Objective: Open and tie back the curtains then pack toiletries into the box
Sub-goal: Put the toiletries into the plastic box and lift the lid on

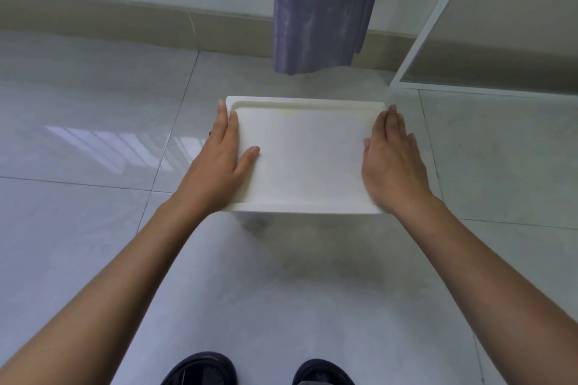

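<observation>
A white rectangular box with its flat lid (pixel 305 153) on top sits low over the pale tiled floor in the middle of the head view. My left hand (pixel 223 156) lies flat along the lid's left edge, fingers straight and thumb resting on the lid. Along the right edge rests my right hand (pixel 392 159), also with straight fingers pressed on the lid. A purple curtain (pixel 322 6) hangs gathered just beyond the box, its hem above the floor. No toiletries are visible.
A white-framed glass panel (pixel 438 12) leans or stands at the upper right. A beige skirting and white wall (pixel 125 6) run across the back. My two dark shoes (pixel 200 369) show at the bottom edge. Glossy floor tiles surround the box.
</observation>
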Action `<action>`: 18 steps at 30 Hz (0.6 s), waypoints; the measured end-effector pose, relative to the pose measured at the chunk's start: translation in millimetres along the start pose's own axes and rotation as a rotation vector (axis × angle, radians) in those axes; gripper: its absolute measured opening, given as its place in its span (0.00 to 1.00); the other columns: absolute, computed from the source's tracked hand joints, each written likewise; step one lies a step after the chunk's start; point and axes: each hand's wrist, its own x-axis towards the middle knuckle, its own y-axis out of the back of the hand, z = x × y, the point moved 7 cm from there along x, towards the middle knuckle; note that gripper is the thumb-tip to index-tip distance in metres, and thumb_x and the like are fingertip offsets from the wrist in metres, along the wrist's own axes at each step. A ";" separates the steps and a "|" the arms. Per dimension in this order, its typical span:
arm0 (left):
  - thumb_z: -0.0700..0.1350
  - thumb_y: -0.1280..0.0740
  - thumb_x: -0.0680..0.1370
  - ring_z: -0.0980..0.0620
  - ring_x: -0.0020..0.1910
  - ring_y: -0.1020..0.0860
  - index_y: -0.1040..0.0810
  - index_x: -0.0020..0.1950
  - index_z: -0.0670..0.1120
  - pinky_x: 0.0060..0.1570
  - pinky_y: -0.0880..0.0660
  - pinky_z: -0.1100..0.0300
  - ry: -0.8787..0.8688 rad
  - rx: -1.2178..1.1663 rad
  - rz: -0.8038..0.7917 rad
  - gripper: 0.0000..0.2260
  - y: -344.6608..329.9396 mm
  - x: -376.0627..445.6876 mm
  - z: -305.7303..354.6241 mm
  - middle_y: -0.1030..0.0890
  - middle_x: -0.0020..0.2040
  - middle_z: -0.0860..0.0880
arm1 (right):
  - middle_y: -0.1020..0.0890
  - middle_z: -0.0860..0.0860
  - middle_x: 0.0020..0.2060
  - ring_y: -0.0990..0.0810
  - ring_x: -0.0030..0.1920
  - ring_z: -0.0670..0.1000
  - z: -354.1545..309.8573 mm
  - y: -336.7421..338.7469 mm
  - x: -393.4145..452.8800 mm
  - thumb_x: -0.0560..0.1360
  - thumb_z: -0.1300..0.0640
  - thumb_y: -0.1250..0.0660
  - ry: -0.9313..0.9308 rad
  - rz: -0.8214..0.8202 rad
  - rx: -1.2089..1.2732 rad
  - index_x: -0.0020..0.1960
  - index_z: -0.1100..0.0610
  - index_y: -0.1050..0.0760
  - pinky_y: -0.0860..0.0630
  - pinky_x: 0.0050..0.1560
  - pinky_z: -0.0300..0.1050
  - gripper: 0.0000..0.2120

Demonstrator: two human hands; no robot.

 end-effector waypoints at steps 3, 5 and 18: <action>0.56 0.47 0.81 0.52 0.77 0.52 0.57 0.78 0.45 0.71 0.39 0.50 -0.002 0.022 0.018 0.31 -1.5 0.8 0.5 0.63 0.77 0.54 | 0.58 0.56 0.78 0.57 0.78 0.54 -0.5 -1.3 -0.4 0.83 0.51 0.54 0.012 0.006 0.068 0.77 0.63 0.58 0.55 0.77 0.52 0.28; 0.55 0.47 0.81 0.55 0.77 0.57 0.56 0.78 0.44 0.73 0.44 0.54 -0.012 0.019 0.024 0.31 -3.7 1.5 1.4 0.62 0.78 0.53 | 0.58 0.54 0.78 0.58 0.77 0.52 1.2 -2.0 -1.5 0.83 0.46 0.54 0.013 -0.005 0.120 0.78 0.61 0.60 0.55 0.77 0.50 0.31; 0.51 0.46 0.82 0.48 0.77 0.58 0.51 0.76 0.38 0.75 0.57 0.59 -0.138 -0.020 0.025 0.29 -44.4 8.1 74.5 0.61 0.78 0.44 | 0.55 0.44 0.78 0.31 0.69 0.58 83.3 17.1 -9.8 0.82 0.44 0.56 -0.112 0.015 0.047 0.79 0.52 0.56 0.28 0.58 0.55 0.28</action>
